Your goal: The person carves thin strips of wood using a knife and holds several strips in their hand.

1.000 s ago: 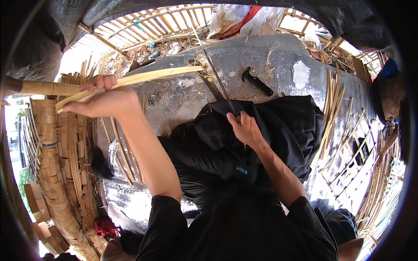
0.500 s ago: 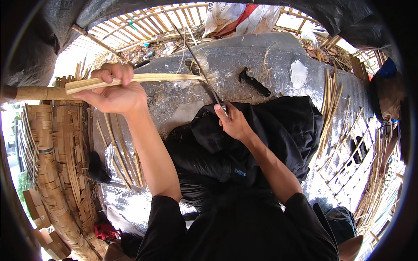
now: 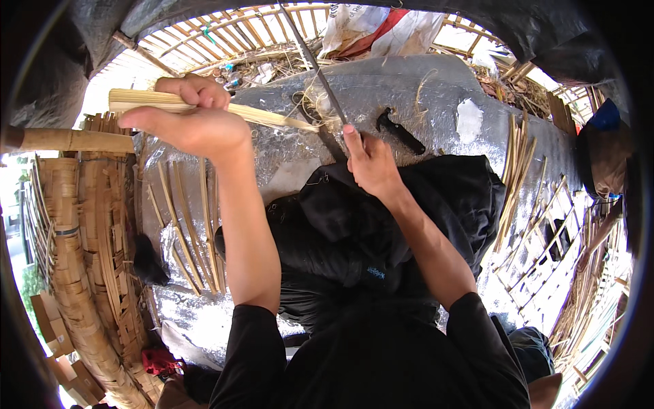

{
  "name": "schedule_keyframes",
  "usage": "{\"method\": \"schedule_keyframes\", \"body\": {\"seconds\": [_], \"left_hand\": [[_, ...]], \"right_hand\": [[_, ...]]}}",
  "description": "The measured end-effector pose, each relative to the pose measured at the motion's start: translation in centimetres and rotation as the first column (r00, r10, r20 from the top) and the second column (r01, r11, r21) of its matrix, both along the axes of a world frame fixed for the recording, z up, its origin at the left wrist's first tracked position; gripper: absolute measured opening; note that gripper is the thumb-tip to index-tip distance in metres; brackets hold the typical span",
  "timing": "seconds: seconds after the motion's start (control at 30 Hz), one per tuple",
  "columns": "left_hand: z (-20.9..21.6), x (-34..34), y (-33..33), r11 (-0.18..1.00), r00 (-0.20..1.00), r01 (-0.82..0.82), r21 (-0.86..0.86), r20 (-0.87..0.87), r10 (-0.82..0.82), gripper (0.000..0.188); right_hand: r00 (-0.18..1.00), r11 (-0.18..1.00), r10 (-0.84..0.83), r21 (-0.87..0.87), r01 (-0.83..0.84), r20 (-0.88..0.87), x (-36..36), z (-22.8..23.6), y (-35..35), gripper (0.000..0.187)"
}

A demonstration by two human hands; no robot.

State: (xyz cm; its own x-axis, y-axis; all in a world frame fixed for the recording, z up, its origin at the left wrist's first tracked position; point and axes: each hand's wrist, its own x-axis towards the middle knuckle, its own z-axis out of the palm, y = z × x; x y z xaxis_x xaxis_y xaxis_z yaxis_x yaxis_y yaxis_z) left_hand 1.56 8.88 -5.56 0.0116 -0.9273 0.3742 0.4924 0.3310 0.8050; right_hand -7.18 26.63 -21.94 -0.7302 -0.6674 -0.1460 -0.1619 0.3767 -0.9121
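My left hand [image 3: 211, 133] is closed round a pale split bamboo strip [image 3: 143, 101], whose thick end sticks out to the left. The strip's thin, frayed end reaches right, to beside the blade of a long knife [image 3: 317, 71]. My right hand [image 3: 371, 162] grips this knife at its near end, thumb along it, the blade slanting away up and left. Beneath the strip's tip, a dark flat bar [image 3: 331, 144] lies on the grey mat among curled shavings. Black cloth [image 3: 436, 198] covers my lap.
A black hook-headed tool [image 3: 403, 133] lies on the silvery mat [image 3: 381, 75], right of my right hand. Loose bamboo strips rest at left [image 3: 178, 232] and right [image 3: 516, 177]. A bamboo pole [image 3: 78, 140] juts in above woven bamboo [image 3: 71, 252]. At right is a bamboo lattice [image 3: 538, 252].
My left hand has shifted slightly right and turned, raising the strip's thick end. The right hand and knife have moved away from my body, and the strip's tip has dropped a little.
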Motion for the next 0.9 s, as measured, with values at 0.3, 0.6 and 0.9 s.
{"method": "schedule_keyframes", "body": {"seconds": [0.3,0.6,0.9], "left_hand": [[-2.0,-1.9,-1.5,0.984,0.983,0.178,-0.004,0.045,-0.177,0.081],[0.6,-1.3,-0.8,1.000,0.997,0.000,-0.008,0.080,0.000,0.079],[0.6,-2.5,-1.7,0.998,0.987,0.060,0.004,0.148,-0.060,0.076]], "right_hand": [[0.991,1.000,0.010,-0.023,-0.007,0.134,1.9,-4.5,1.7,0.067],[0.987,0.995,-0.032,-0.090,0.047,0.159,0.6,3.4,0.0,0.060],[0.969,0.995,-0.038,-0.085,0.060,0.243,0.8,2.7,0.0,0.066]]}}
